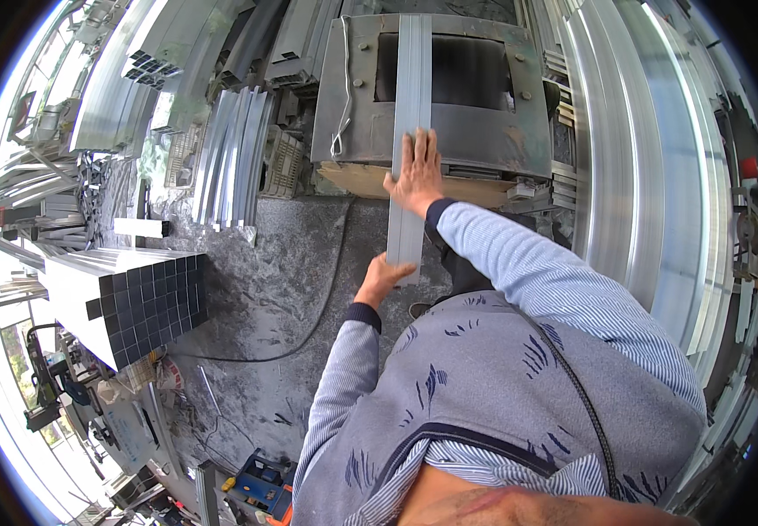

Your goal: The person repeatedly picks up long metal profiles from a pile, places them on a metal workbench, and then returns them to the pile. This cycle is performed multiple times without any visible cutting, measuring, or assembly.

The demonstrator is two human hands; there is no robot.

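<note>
A long, flat grey metal profile (413, 70) with lengthwise ribs lies across a dark steel bench (475, 136). Its near end juts past the bench toward my body. My left hand (382, 279) grips that end at its left edge, thumb on top; the fingers beneath are hidden. Farther up, my right hand (417, 174) rests palm down on the profile, its fingers stretched toward the bench. The profile crosses a dark rectangular opening (471, 74) in the bench top.
Stacks of long metal profiles (615, 131) line the right side, and more bundles (231, 158) lie at the left. A block of square tubes (153, 302) stands left of me. A dark cable (330, 307) curves across the dusty floor. Near the lower edge is a blue toolbox (260, 491).
</note>
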